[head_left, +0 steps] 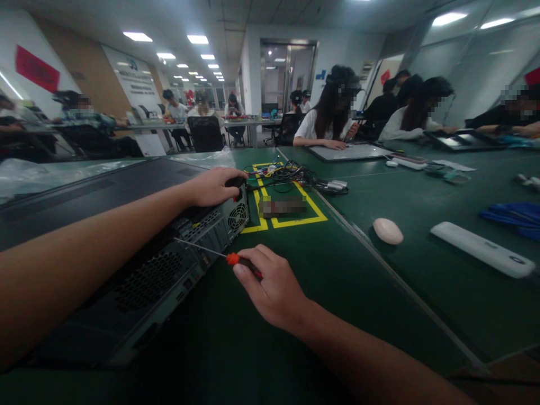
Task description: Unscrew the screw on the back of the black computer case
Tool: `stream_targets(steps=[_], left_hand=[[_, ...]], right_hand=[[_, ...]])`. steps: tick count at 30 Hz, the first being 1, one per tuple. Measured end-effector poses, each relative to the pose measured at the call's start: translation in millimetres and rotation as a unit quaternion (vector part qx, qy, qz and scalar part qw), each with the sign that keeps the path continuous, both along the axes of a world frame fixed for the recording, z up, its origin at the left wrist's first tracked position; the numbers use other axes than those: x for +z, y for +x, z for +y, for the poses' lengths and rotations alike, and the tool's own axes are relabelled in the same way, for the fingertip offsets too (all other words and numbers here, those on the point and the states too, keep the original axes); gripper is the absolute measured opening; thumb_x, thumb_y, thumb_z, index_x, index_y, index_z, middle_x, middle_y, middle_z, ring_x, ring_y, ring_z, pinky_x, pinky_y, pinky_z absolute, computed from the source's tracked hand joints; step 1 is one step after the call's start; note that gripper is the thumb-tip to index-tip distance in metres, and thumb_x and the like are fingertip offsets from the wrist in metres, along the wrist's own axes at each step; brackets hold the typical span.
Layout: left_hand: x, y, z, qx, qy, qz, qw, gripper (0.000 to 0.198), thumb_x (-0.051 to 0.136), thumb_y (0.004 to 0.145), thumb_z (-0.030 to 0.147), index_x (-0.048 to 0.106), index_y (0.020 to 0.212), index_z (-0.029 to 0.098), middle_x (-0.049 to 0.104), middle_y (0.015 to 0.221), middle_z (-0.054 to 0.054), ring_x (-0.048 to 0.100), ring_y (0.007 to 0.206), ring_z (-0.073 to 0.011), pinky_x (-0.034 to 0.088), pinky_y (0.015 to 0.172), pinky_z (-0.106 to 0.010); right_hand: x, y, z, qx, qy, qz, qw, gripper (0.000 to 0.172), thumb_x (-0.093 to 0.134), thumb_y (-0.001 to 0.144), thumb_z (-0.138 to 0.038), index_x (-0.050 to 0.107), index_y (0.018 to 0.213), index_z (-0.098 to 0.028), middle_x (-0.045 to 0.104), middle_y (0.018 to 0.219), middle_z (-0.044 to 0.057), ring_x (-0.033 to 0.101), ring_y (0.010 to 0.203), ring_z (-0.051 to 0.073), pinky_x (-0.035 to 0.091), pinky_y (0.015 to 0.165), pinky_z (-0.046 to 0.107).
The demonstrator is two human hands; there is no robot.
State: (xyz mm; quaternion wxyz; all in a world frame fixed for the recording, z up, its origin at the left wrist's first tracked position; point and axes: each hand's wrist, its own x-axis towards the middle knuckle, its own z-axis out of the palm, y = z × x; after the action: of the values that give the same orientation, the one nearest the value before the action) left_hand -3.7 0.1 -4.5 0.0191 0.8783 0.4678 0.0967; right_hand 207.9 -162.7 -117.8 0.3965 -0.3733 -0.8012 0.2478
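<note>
A black desktop computer case lies on its side at the left, its rear panel with vent holes and a round fan grille facing me. My right hand is closed round a screwdriver with an orange-red and black handle. The thin shaft points left, its tip at a slot area of the rear panel; whether it sits in a screw is too small to tell. Over the case's far rear corner lies my left hand, fingers curled at a dark item with a bit of red, which I cannot make out.
Bundled cables lie beyond the case, near yellow tape on the green table. To the right are a pale oval object, a long white device and blue cloth. Several people sit at tables behind.
</note>
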Motion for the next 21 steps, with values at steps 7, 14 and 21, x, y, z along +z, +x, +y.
stream_targets(steps=[7, 14, 21], left_hand=[[0.6, 0.7, -0.9, 0.007, -0.004, 0.000, 1.000, 0.068, 0.052, 0.088, 0.039, 0.064, 0.152, 0.019, 0.068, 0.154, -0.013, 0.063, 0.139, -0.0333, 0.045, 0.122, -0.047], [0.4, 0.8, -1.5, 0.003, -0.006, 0.001, 1.000, 0.071, 0.050, 0.089, 0.039, 0.062, 0.153, 0.011, 0.067, 0.154, -0.018, 0.062, 0.140, -0.0342, 0.044, 0.123, -0.047], [0.9, 1.0, -1.4, 0.002, -0.002, 0.010, 1.000, 0.072, 0.049, 0.089, 0.041, 0.062, 0.153, 0.011, 0.067, 0.154, -0.019, 0.061, 0.143, -0.0339, 0.041, 0.126, -0.046]], right_hand=[[-1.4, 0.0, -1.0, 0.010, -0.026, 0.018, 0.999, 0.028, 0.067, 0.102, -0.035, 0.065, 0.127, -0.023, 0.077, 0.117, 0.008, 0.073, 0.101, 0.025, 0.055, 0.089, 0.040], [-4.9, -1.7, 1.3, 0.008, -0.020, 0.024, 0.999, 0.014, 0.061, 0.101, -0.027, 0.062, 0.114, -0.023, 0.075, 0.108, 0.007, 0.071, 0.092, 0.024, 0.054, 0.084, 0.040], [-2.8, -1.3, 0.9, 0.008, -0.023, 0.025, 0.999, 0.011, 0.061, 0.103, -0.028, 0.063, 0.113, -0.024, 0.074, 0.106, 0.006, 0.070, 0.093, 0.023, 0.052, 0.084, 0.039]])
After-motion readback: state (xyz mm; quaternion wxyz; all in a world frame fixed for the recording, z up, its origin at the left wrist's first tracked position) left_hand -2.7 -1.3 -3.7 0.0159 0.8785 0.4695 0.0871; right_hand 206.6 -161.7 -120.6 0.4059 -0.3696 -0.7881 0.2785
